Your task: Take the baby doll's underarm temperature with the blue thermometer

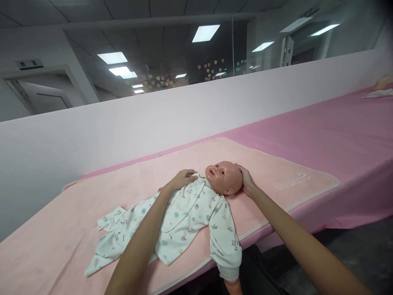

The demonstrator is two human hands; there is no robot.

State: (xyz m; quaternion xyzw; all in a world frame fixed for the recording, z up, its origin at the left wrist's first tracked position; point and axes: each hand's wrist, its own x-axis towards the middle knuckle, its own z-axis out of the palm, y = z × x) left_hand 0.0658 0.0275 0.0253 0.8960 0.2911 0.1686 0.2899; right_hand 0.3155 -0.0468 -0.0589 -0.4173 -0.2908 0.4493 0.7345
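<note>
A baby doll lies on its back on a pale pink mat (276, 172), its bare head (224, 177) to the right. It wears a white printed onesie (181, 223); one sleeved arm (225, 246) hangs over the table's near edge. My left hand (181, 179) rests on the doll's far shoulder, at the onesie's collar, fingers curled on the cloth. My right hand (245, 179) cups the top of the doll's head, fingers wrapped round it.
The mat lies on a long table with a brighter pink cover (337, 127), set against a low white wall (153, 119). Another doll and white cloth (379, 92) lie far right on the table. Dark floor (353, 250) shows below the near edge.
</note>
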